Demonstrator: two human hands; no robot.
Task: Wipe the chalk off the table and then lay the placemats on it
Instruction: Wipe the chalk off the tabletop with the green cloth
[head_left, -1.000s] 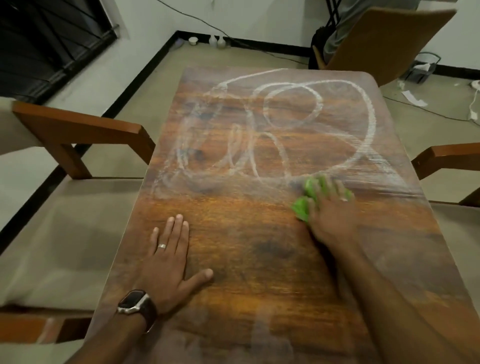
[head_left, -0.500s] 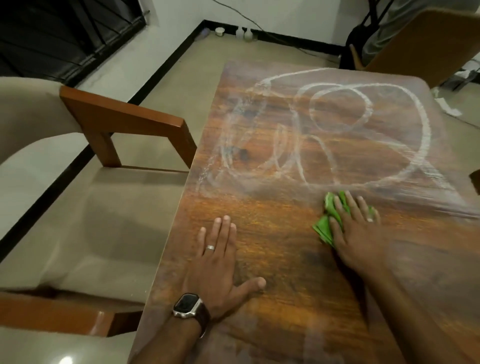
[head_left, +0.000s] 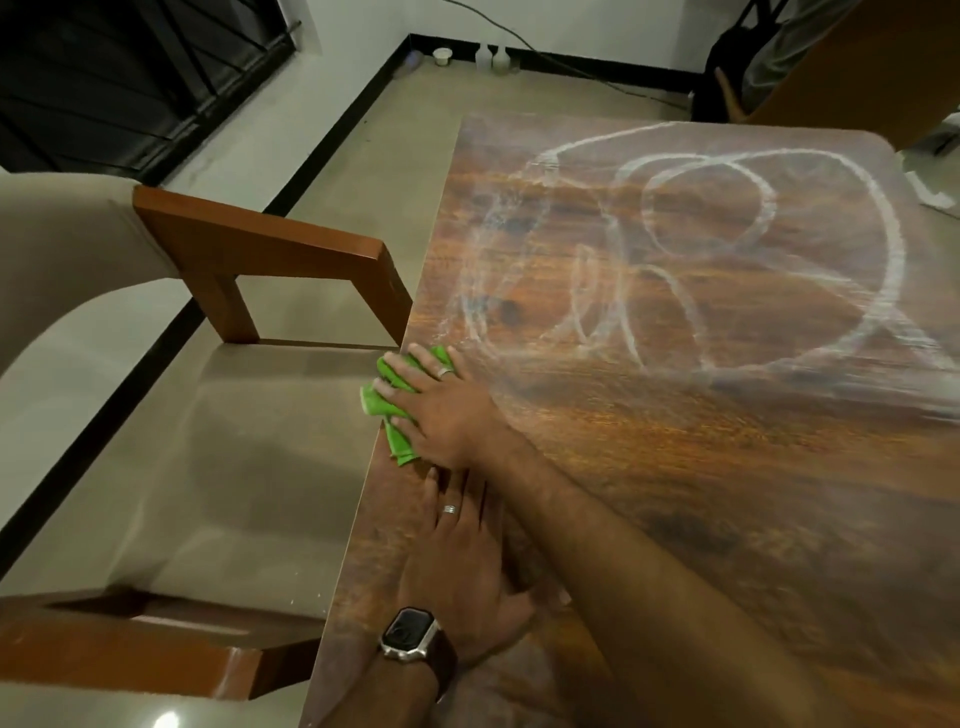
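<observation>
Right hand (head_left: 441, 410) is pressing a green cloth (head_left: 397, 402) flat on the table (head_left: 675, 467) w/ fingers (head_left: 410, 366) straight and slightly spread; cloth is poking out beyond the fingertips, at the table's left edge. Left hand (head_left: 462, 561) is lying palm-down just behind it, fingers straight and close together, holding nothing. Chalk loops (head_left: 727, 249) are sitting well beyond the right fingertips. No placemats in view.

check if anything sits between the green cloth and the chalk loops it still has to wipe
Nothing visible does. The green cloth, under the right hand at the table's left edge, has bare wood between it and the chalk loops.
</observation>
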